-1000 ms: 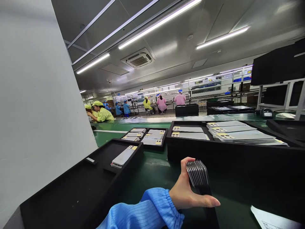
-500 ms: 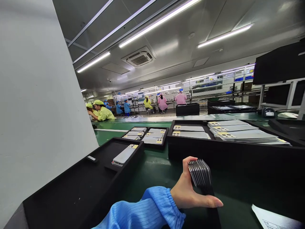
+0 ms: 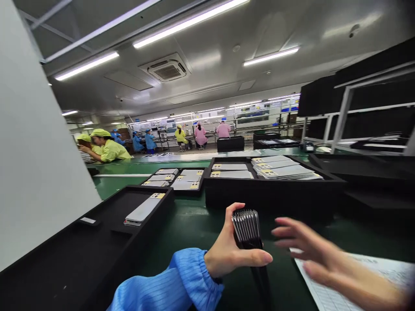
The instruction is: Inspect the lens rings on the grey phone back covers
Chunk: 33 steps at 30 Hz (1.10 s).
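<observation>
My left hand (image 3: 231, 255), in a blue sleeve, is closed round a stack of thin silver phone back covers (image 3: 247, 226) standing on edge on the green belt. My right hand (image 3: 319, 255) hovers just right of the stack, fingers stretched out and blurred by motion, holding nothing, above a printed paper sheet (image 3: 353, 276). A black tray (image 3: 106, 233) at the left holds one back cover (image 3: 142, 210).
A stack of black trays (image 3: 275, 190) behind the hands carries several back covers. Another tray (image 3: 175, 179) of covers lies further back. A white panel (image 3: 35, 142) stands at the left. A shelf frame (image 3: 343, 112) rises at the right. People in coloured smocks work far off.
My right hand has come into view from the right, toward the stack. The view has swung to the right. My left hand still holds the stack in the same place.
</observation>
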Tool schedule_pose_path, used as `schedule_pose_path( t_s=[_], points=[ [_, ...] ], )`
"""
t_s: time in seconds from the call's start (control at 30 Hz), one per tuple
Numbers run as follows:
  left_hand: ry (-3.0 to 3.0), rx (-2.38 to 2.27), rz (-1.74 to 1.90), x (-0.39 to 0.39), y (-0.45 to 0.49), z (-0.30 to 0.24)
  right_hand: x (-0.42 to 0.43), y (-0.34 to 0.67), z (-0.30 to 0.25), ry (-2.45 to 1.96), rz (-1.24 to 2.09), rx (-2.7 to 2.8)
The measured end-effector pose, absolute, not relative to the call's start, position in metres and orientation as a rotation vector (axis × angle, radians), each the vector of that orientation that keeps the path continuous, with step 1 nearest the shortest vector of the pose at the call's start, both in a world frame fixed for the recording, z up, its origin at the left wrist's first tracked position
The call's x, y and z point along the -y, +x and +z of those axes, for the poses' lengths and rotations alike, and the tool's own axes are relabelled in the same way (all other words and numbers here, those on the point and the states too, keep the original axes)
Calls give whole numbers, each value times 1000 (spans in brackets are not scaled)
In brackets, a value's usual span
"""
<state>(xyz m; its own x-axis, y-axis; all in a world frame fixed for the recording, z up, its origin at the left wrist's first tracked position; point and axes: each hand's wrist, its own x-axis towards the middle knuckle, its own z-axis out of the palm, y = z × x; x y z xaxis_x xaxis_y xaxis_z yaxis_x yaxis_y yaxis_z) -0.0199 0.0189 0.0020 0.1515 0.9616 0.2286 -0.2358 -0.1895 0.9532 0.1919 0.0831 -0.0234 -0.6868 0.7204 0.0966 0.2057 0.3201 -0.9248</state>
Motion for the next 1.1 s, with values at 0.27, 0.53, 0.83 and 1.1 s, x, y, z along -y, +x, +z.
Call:
schedule_pose_path(
  t_s=[0.27,0.53,0.83,1.1],
  points=[
    [1273,-897,1231,-12,-10,-8,-31,132,-40,-537,1719,1979],
    [1427,-1052,1206,-17,-18,-9,-26,137,-52,-613,1640,1881],
    [1470,-1181,1281,-20,-25,2,-25,138,-48,-710,1670,1841],
    [1404,-1104,1306,-19,-26,5,-26,138,-61,-772,1632,1834]
  ],
)
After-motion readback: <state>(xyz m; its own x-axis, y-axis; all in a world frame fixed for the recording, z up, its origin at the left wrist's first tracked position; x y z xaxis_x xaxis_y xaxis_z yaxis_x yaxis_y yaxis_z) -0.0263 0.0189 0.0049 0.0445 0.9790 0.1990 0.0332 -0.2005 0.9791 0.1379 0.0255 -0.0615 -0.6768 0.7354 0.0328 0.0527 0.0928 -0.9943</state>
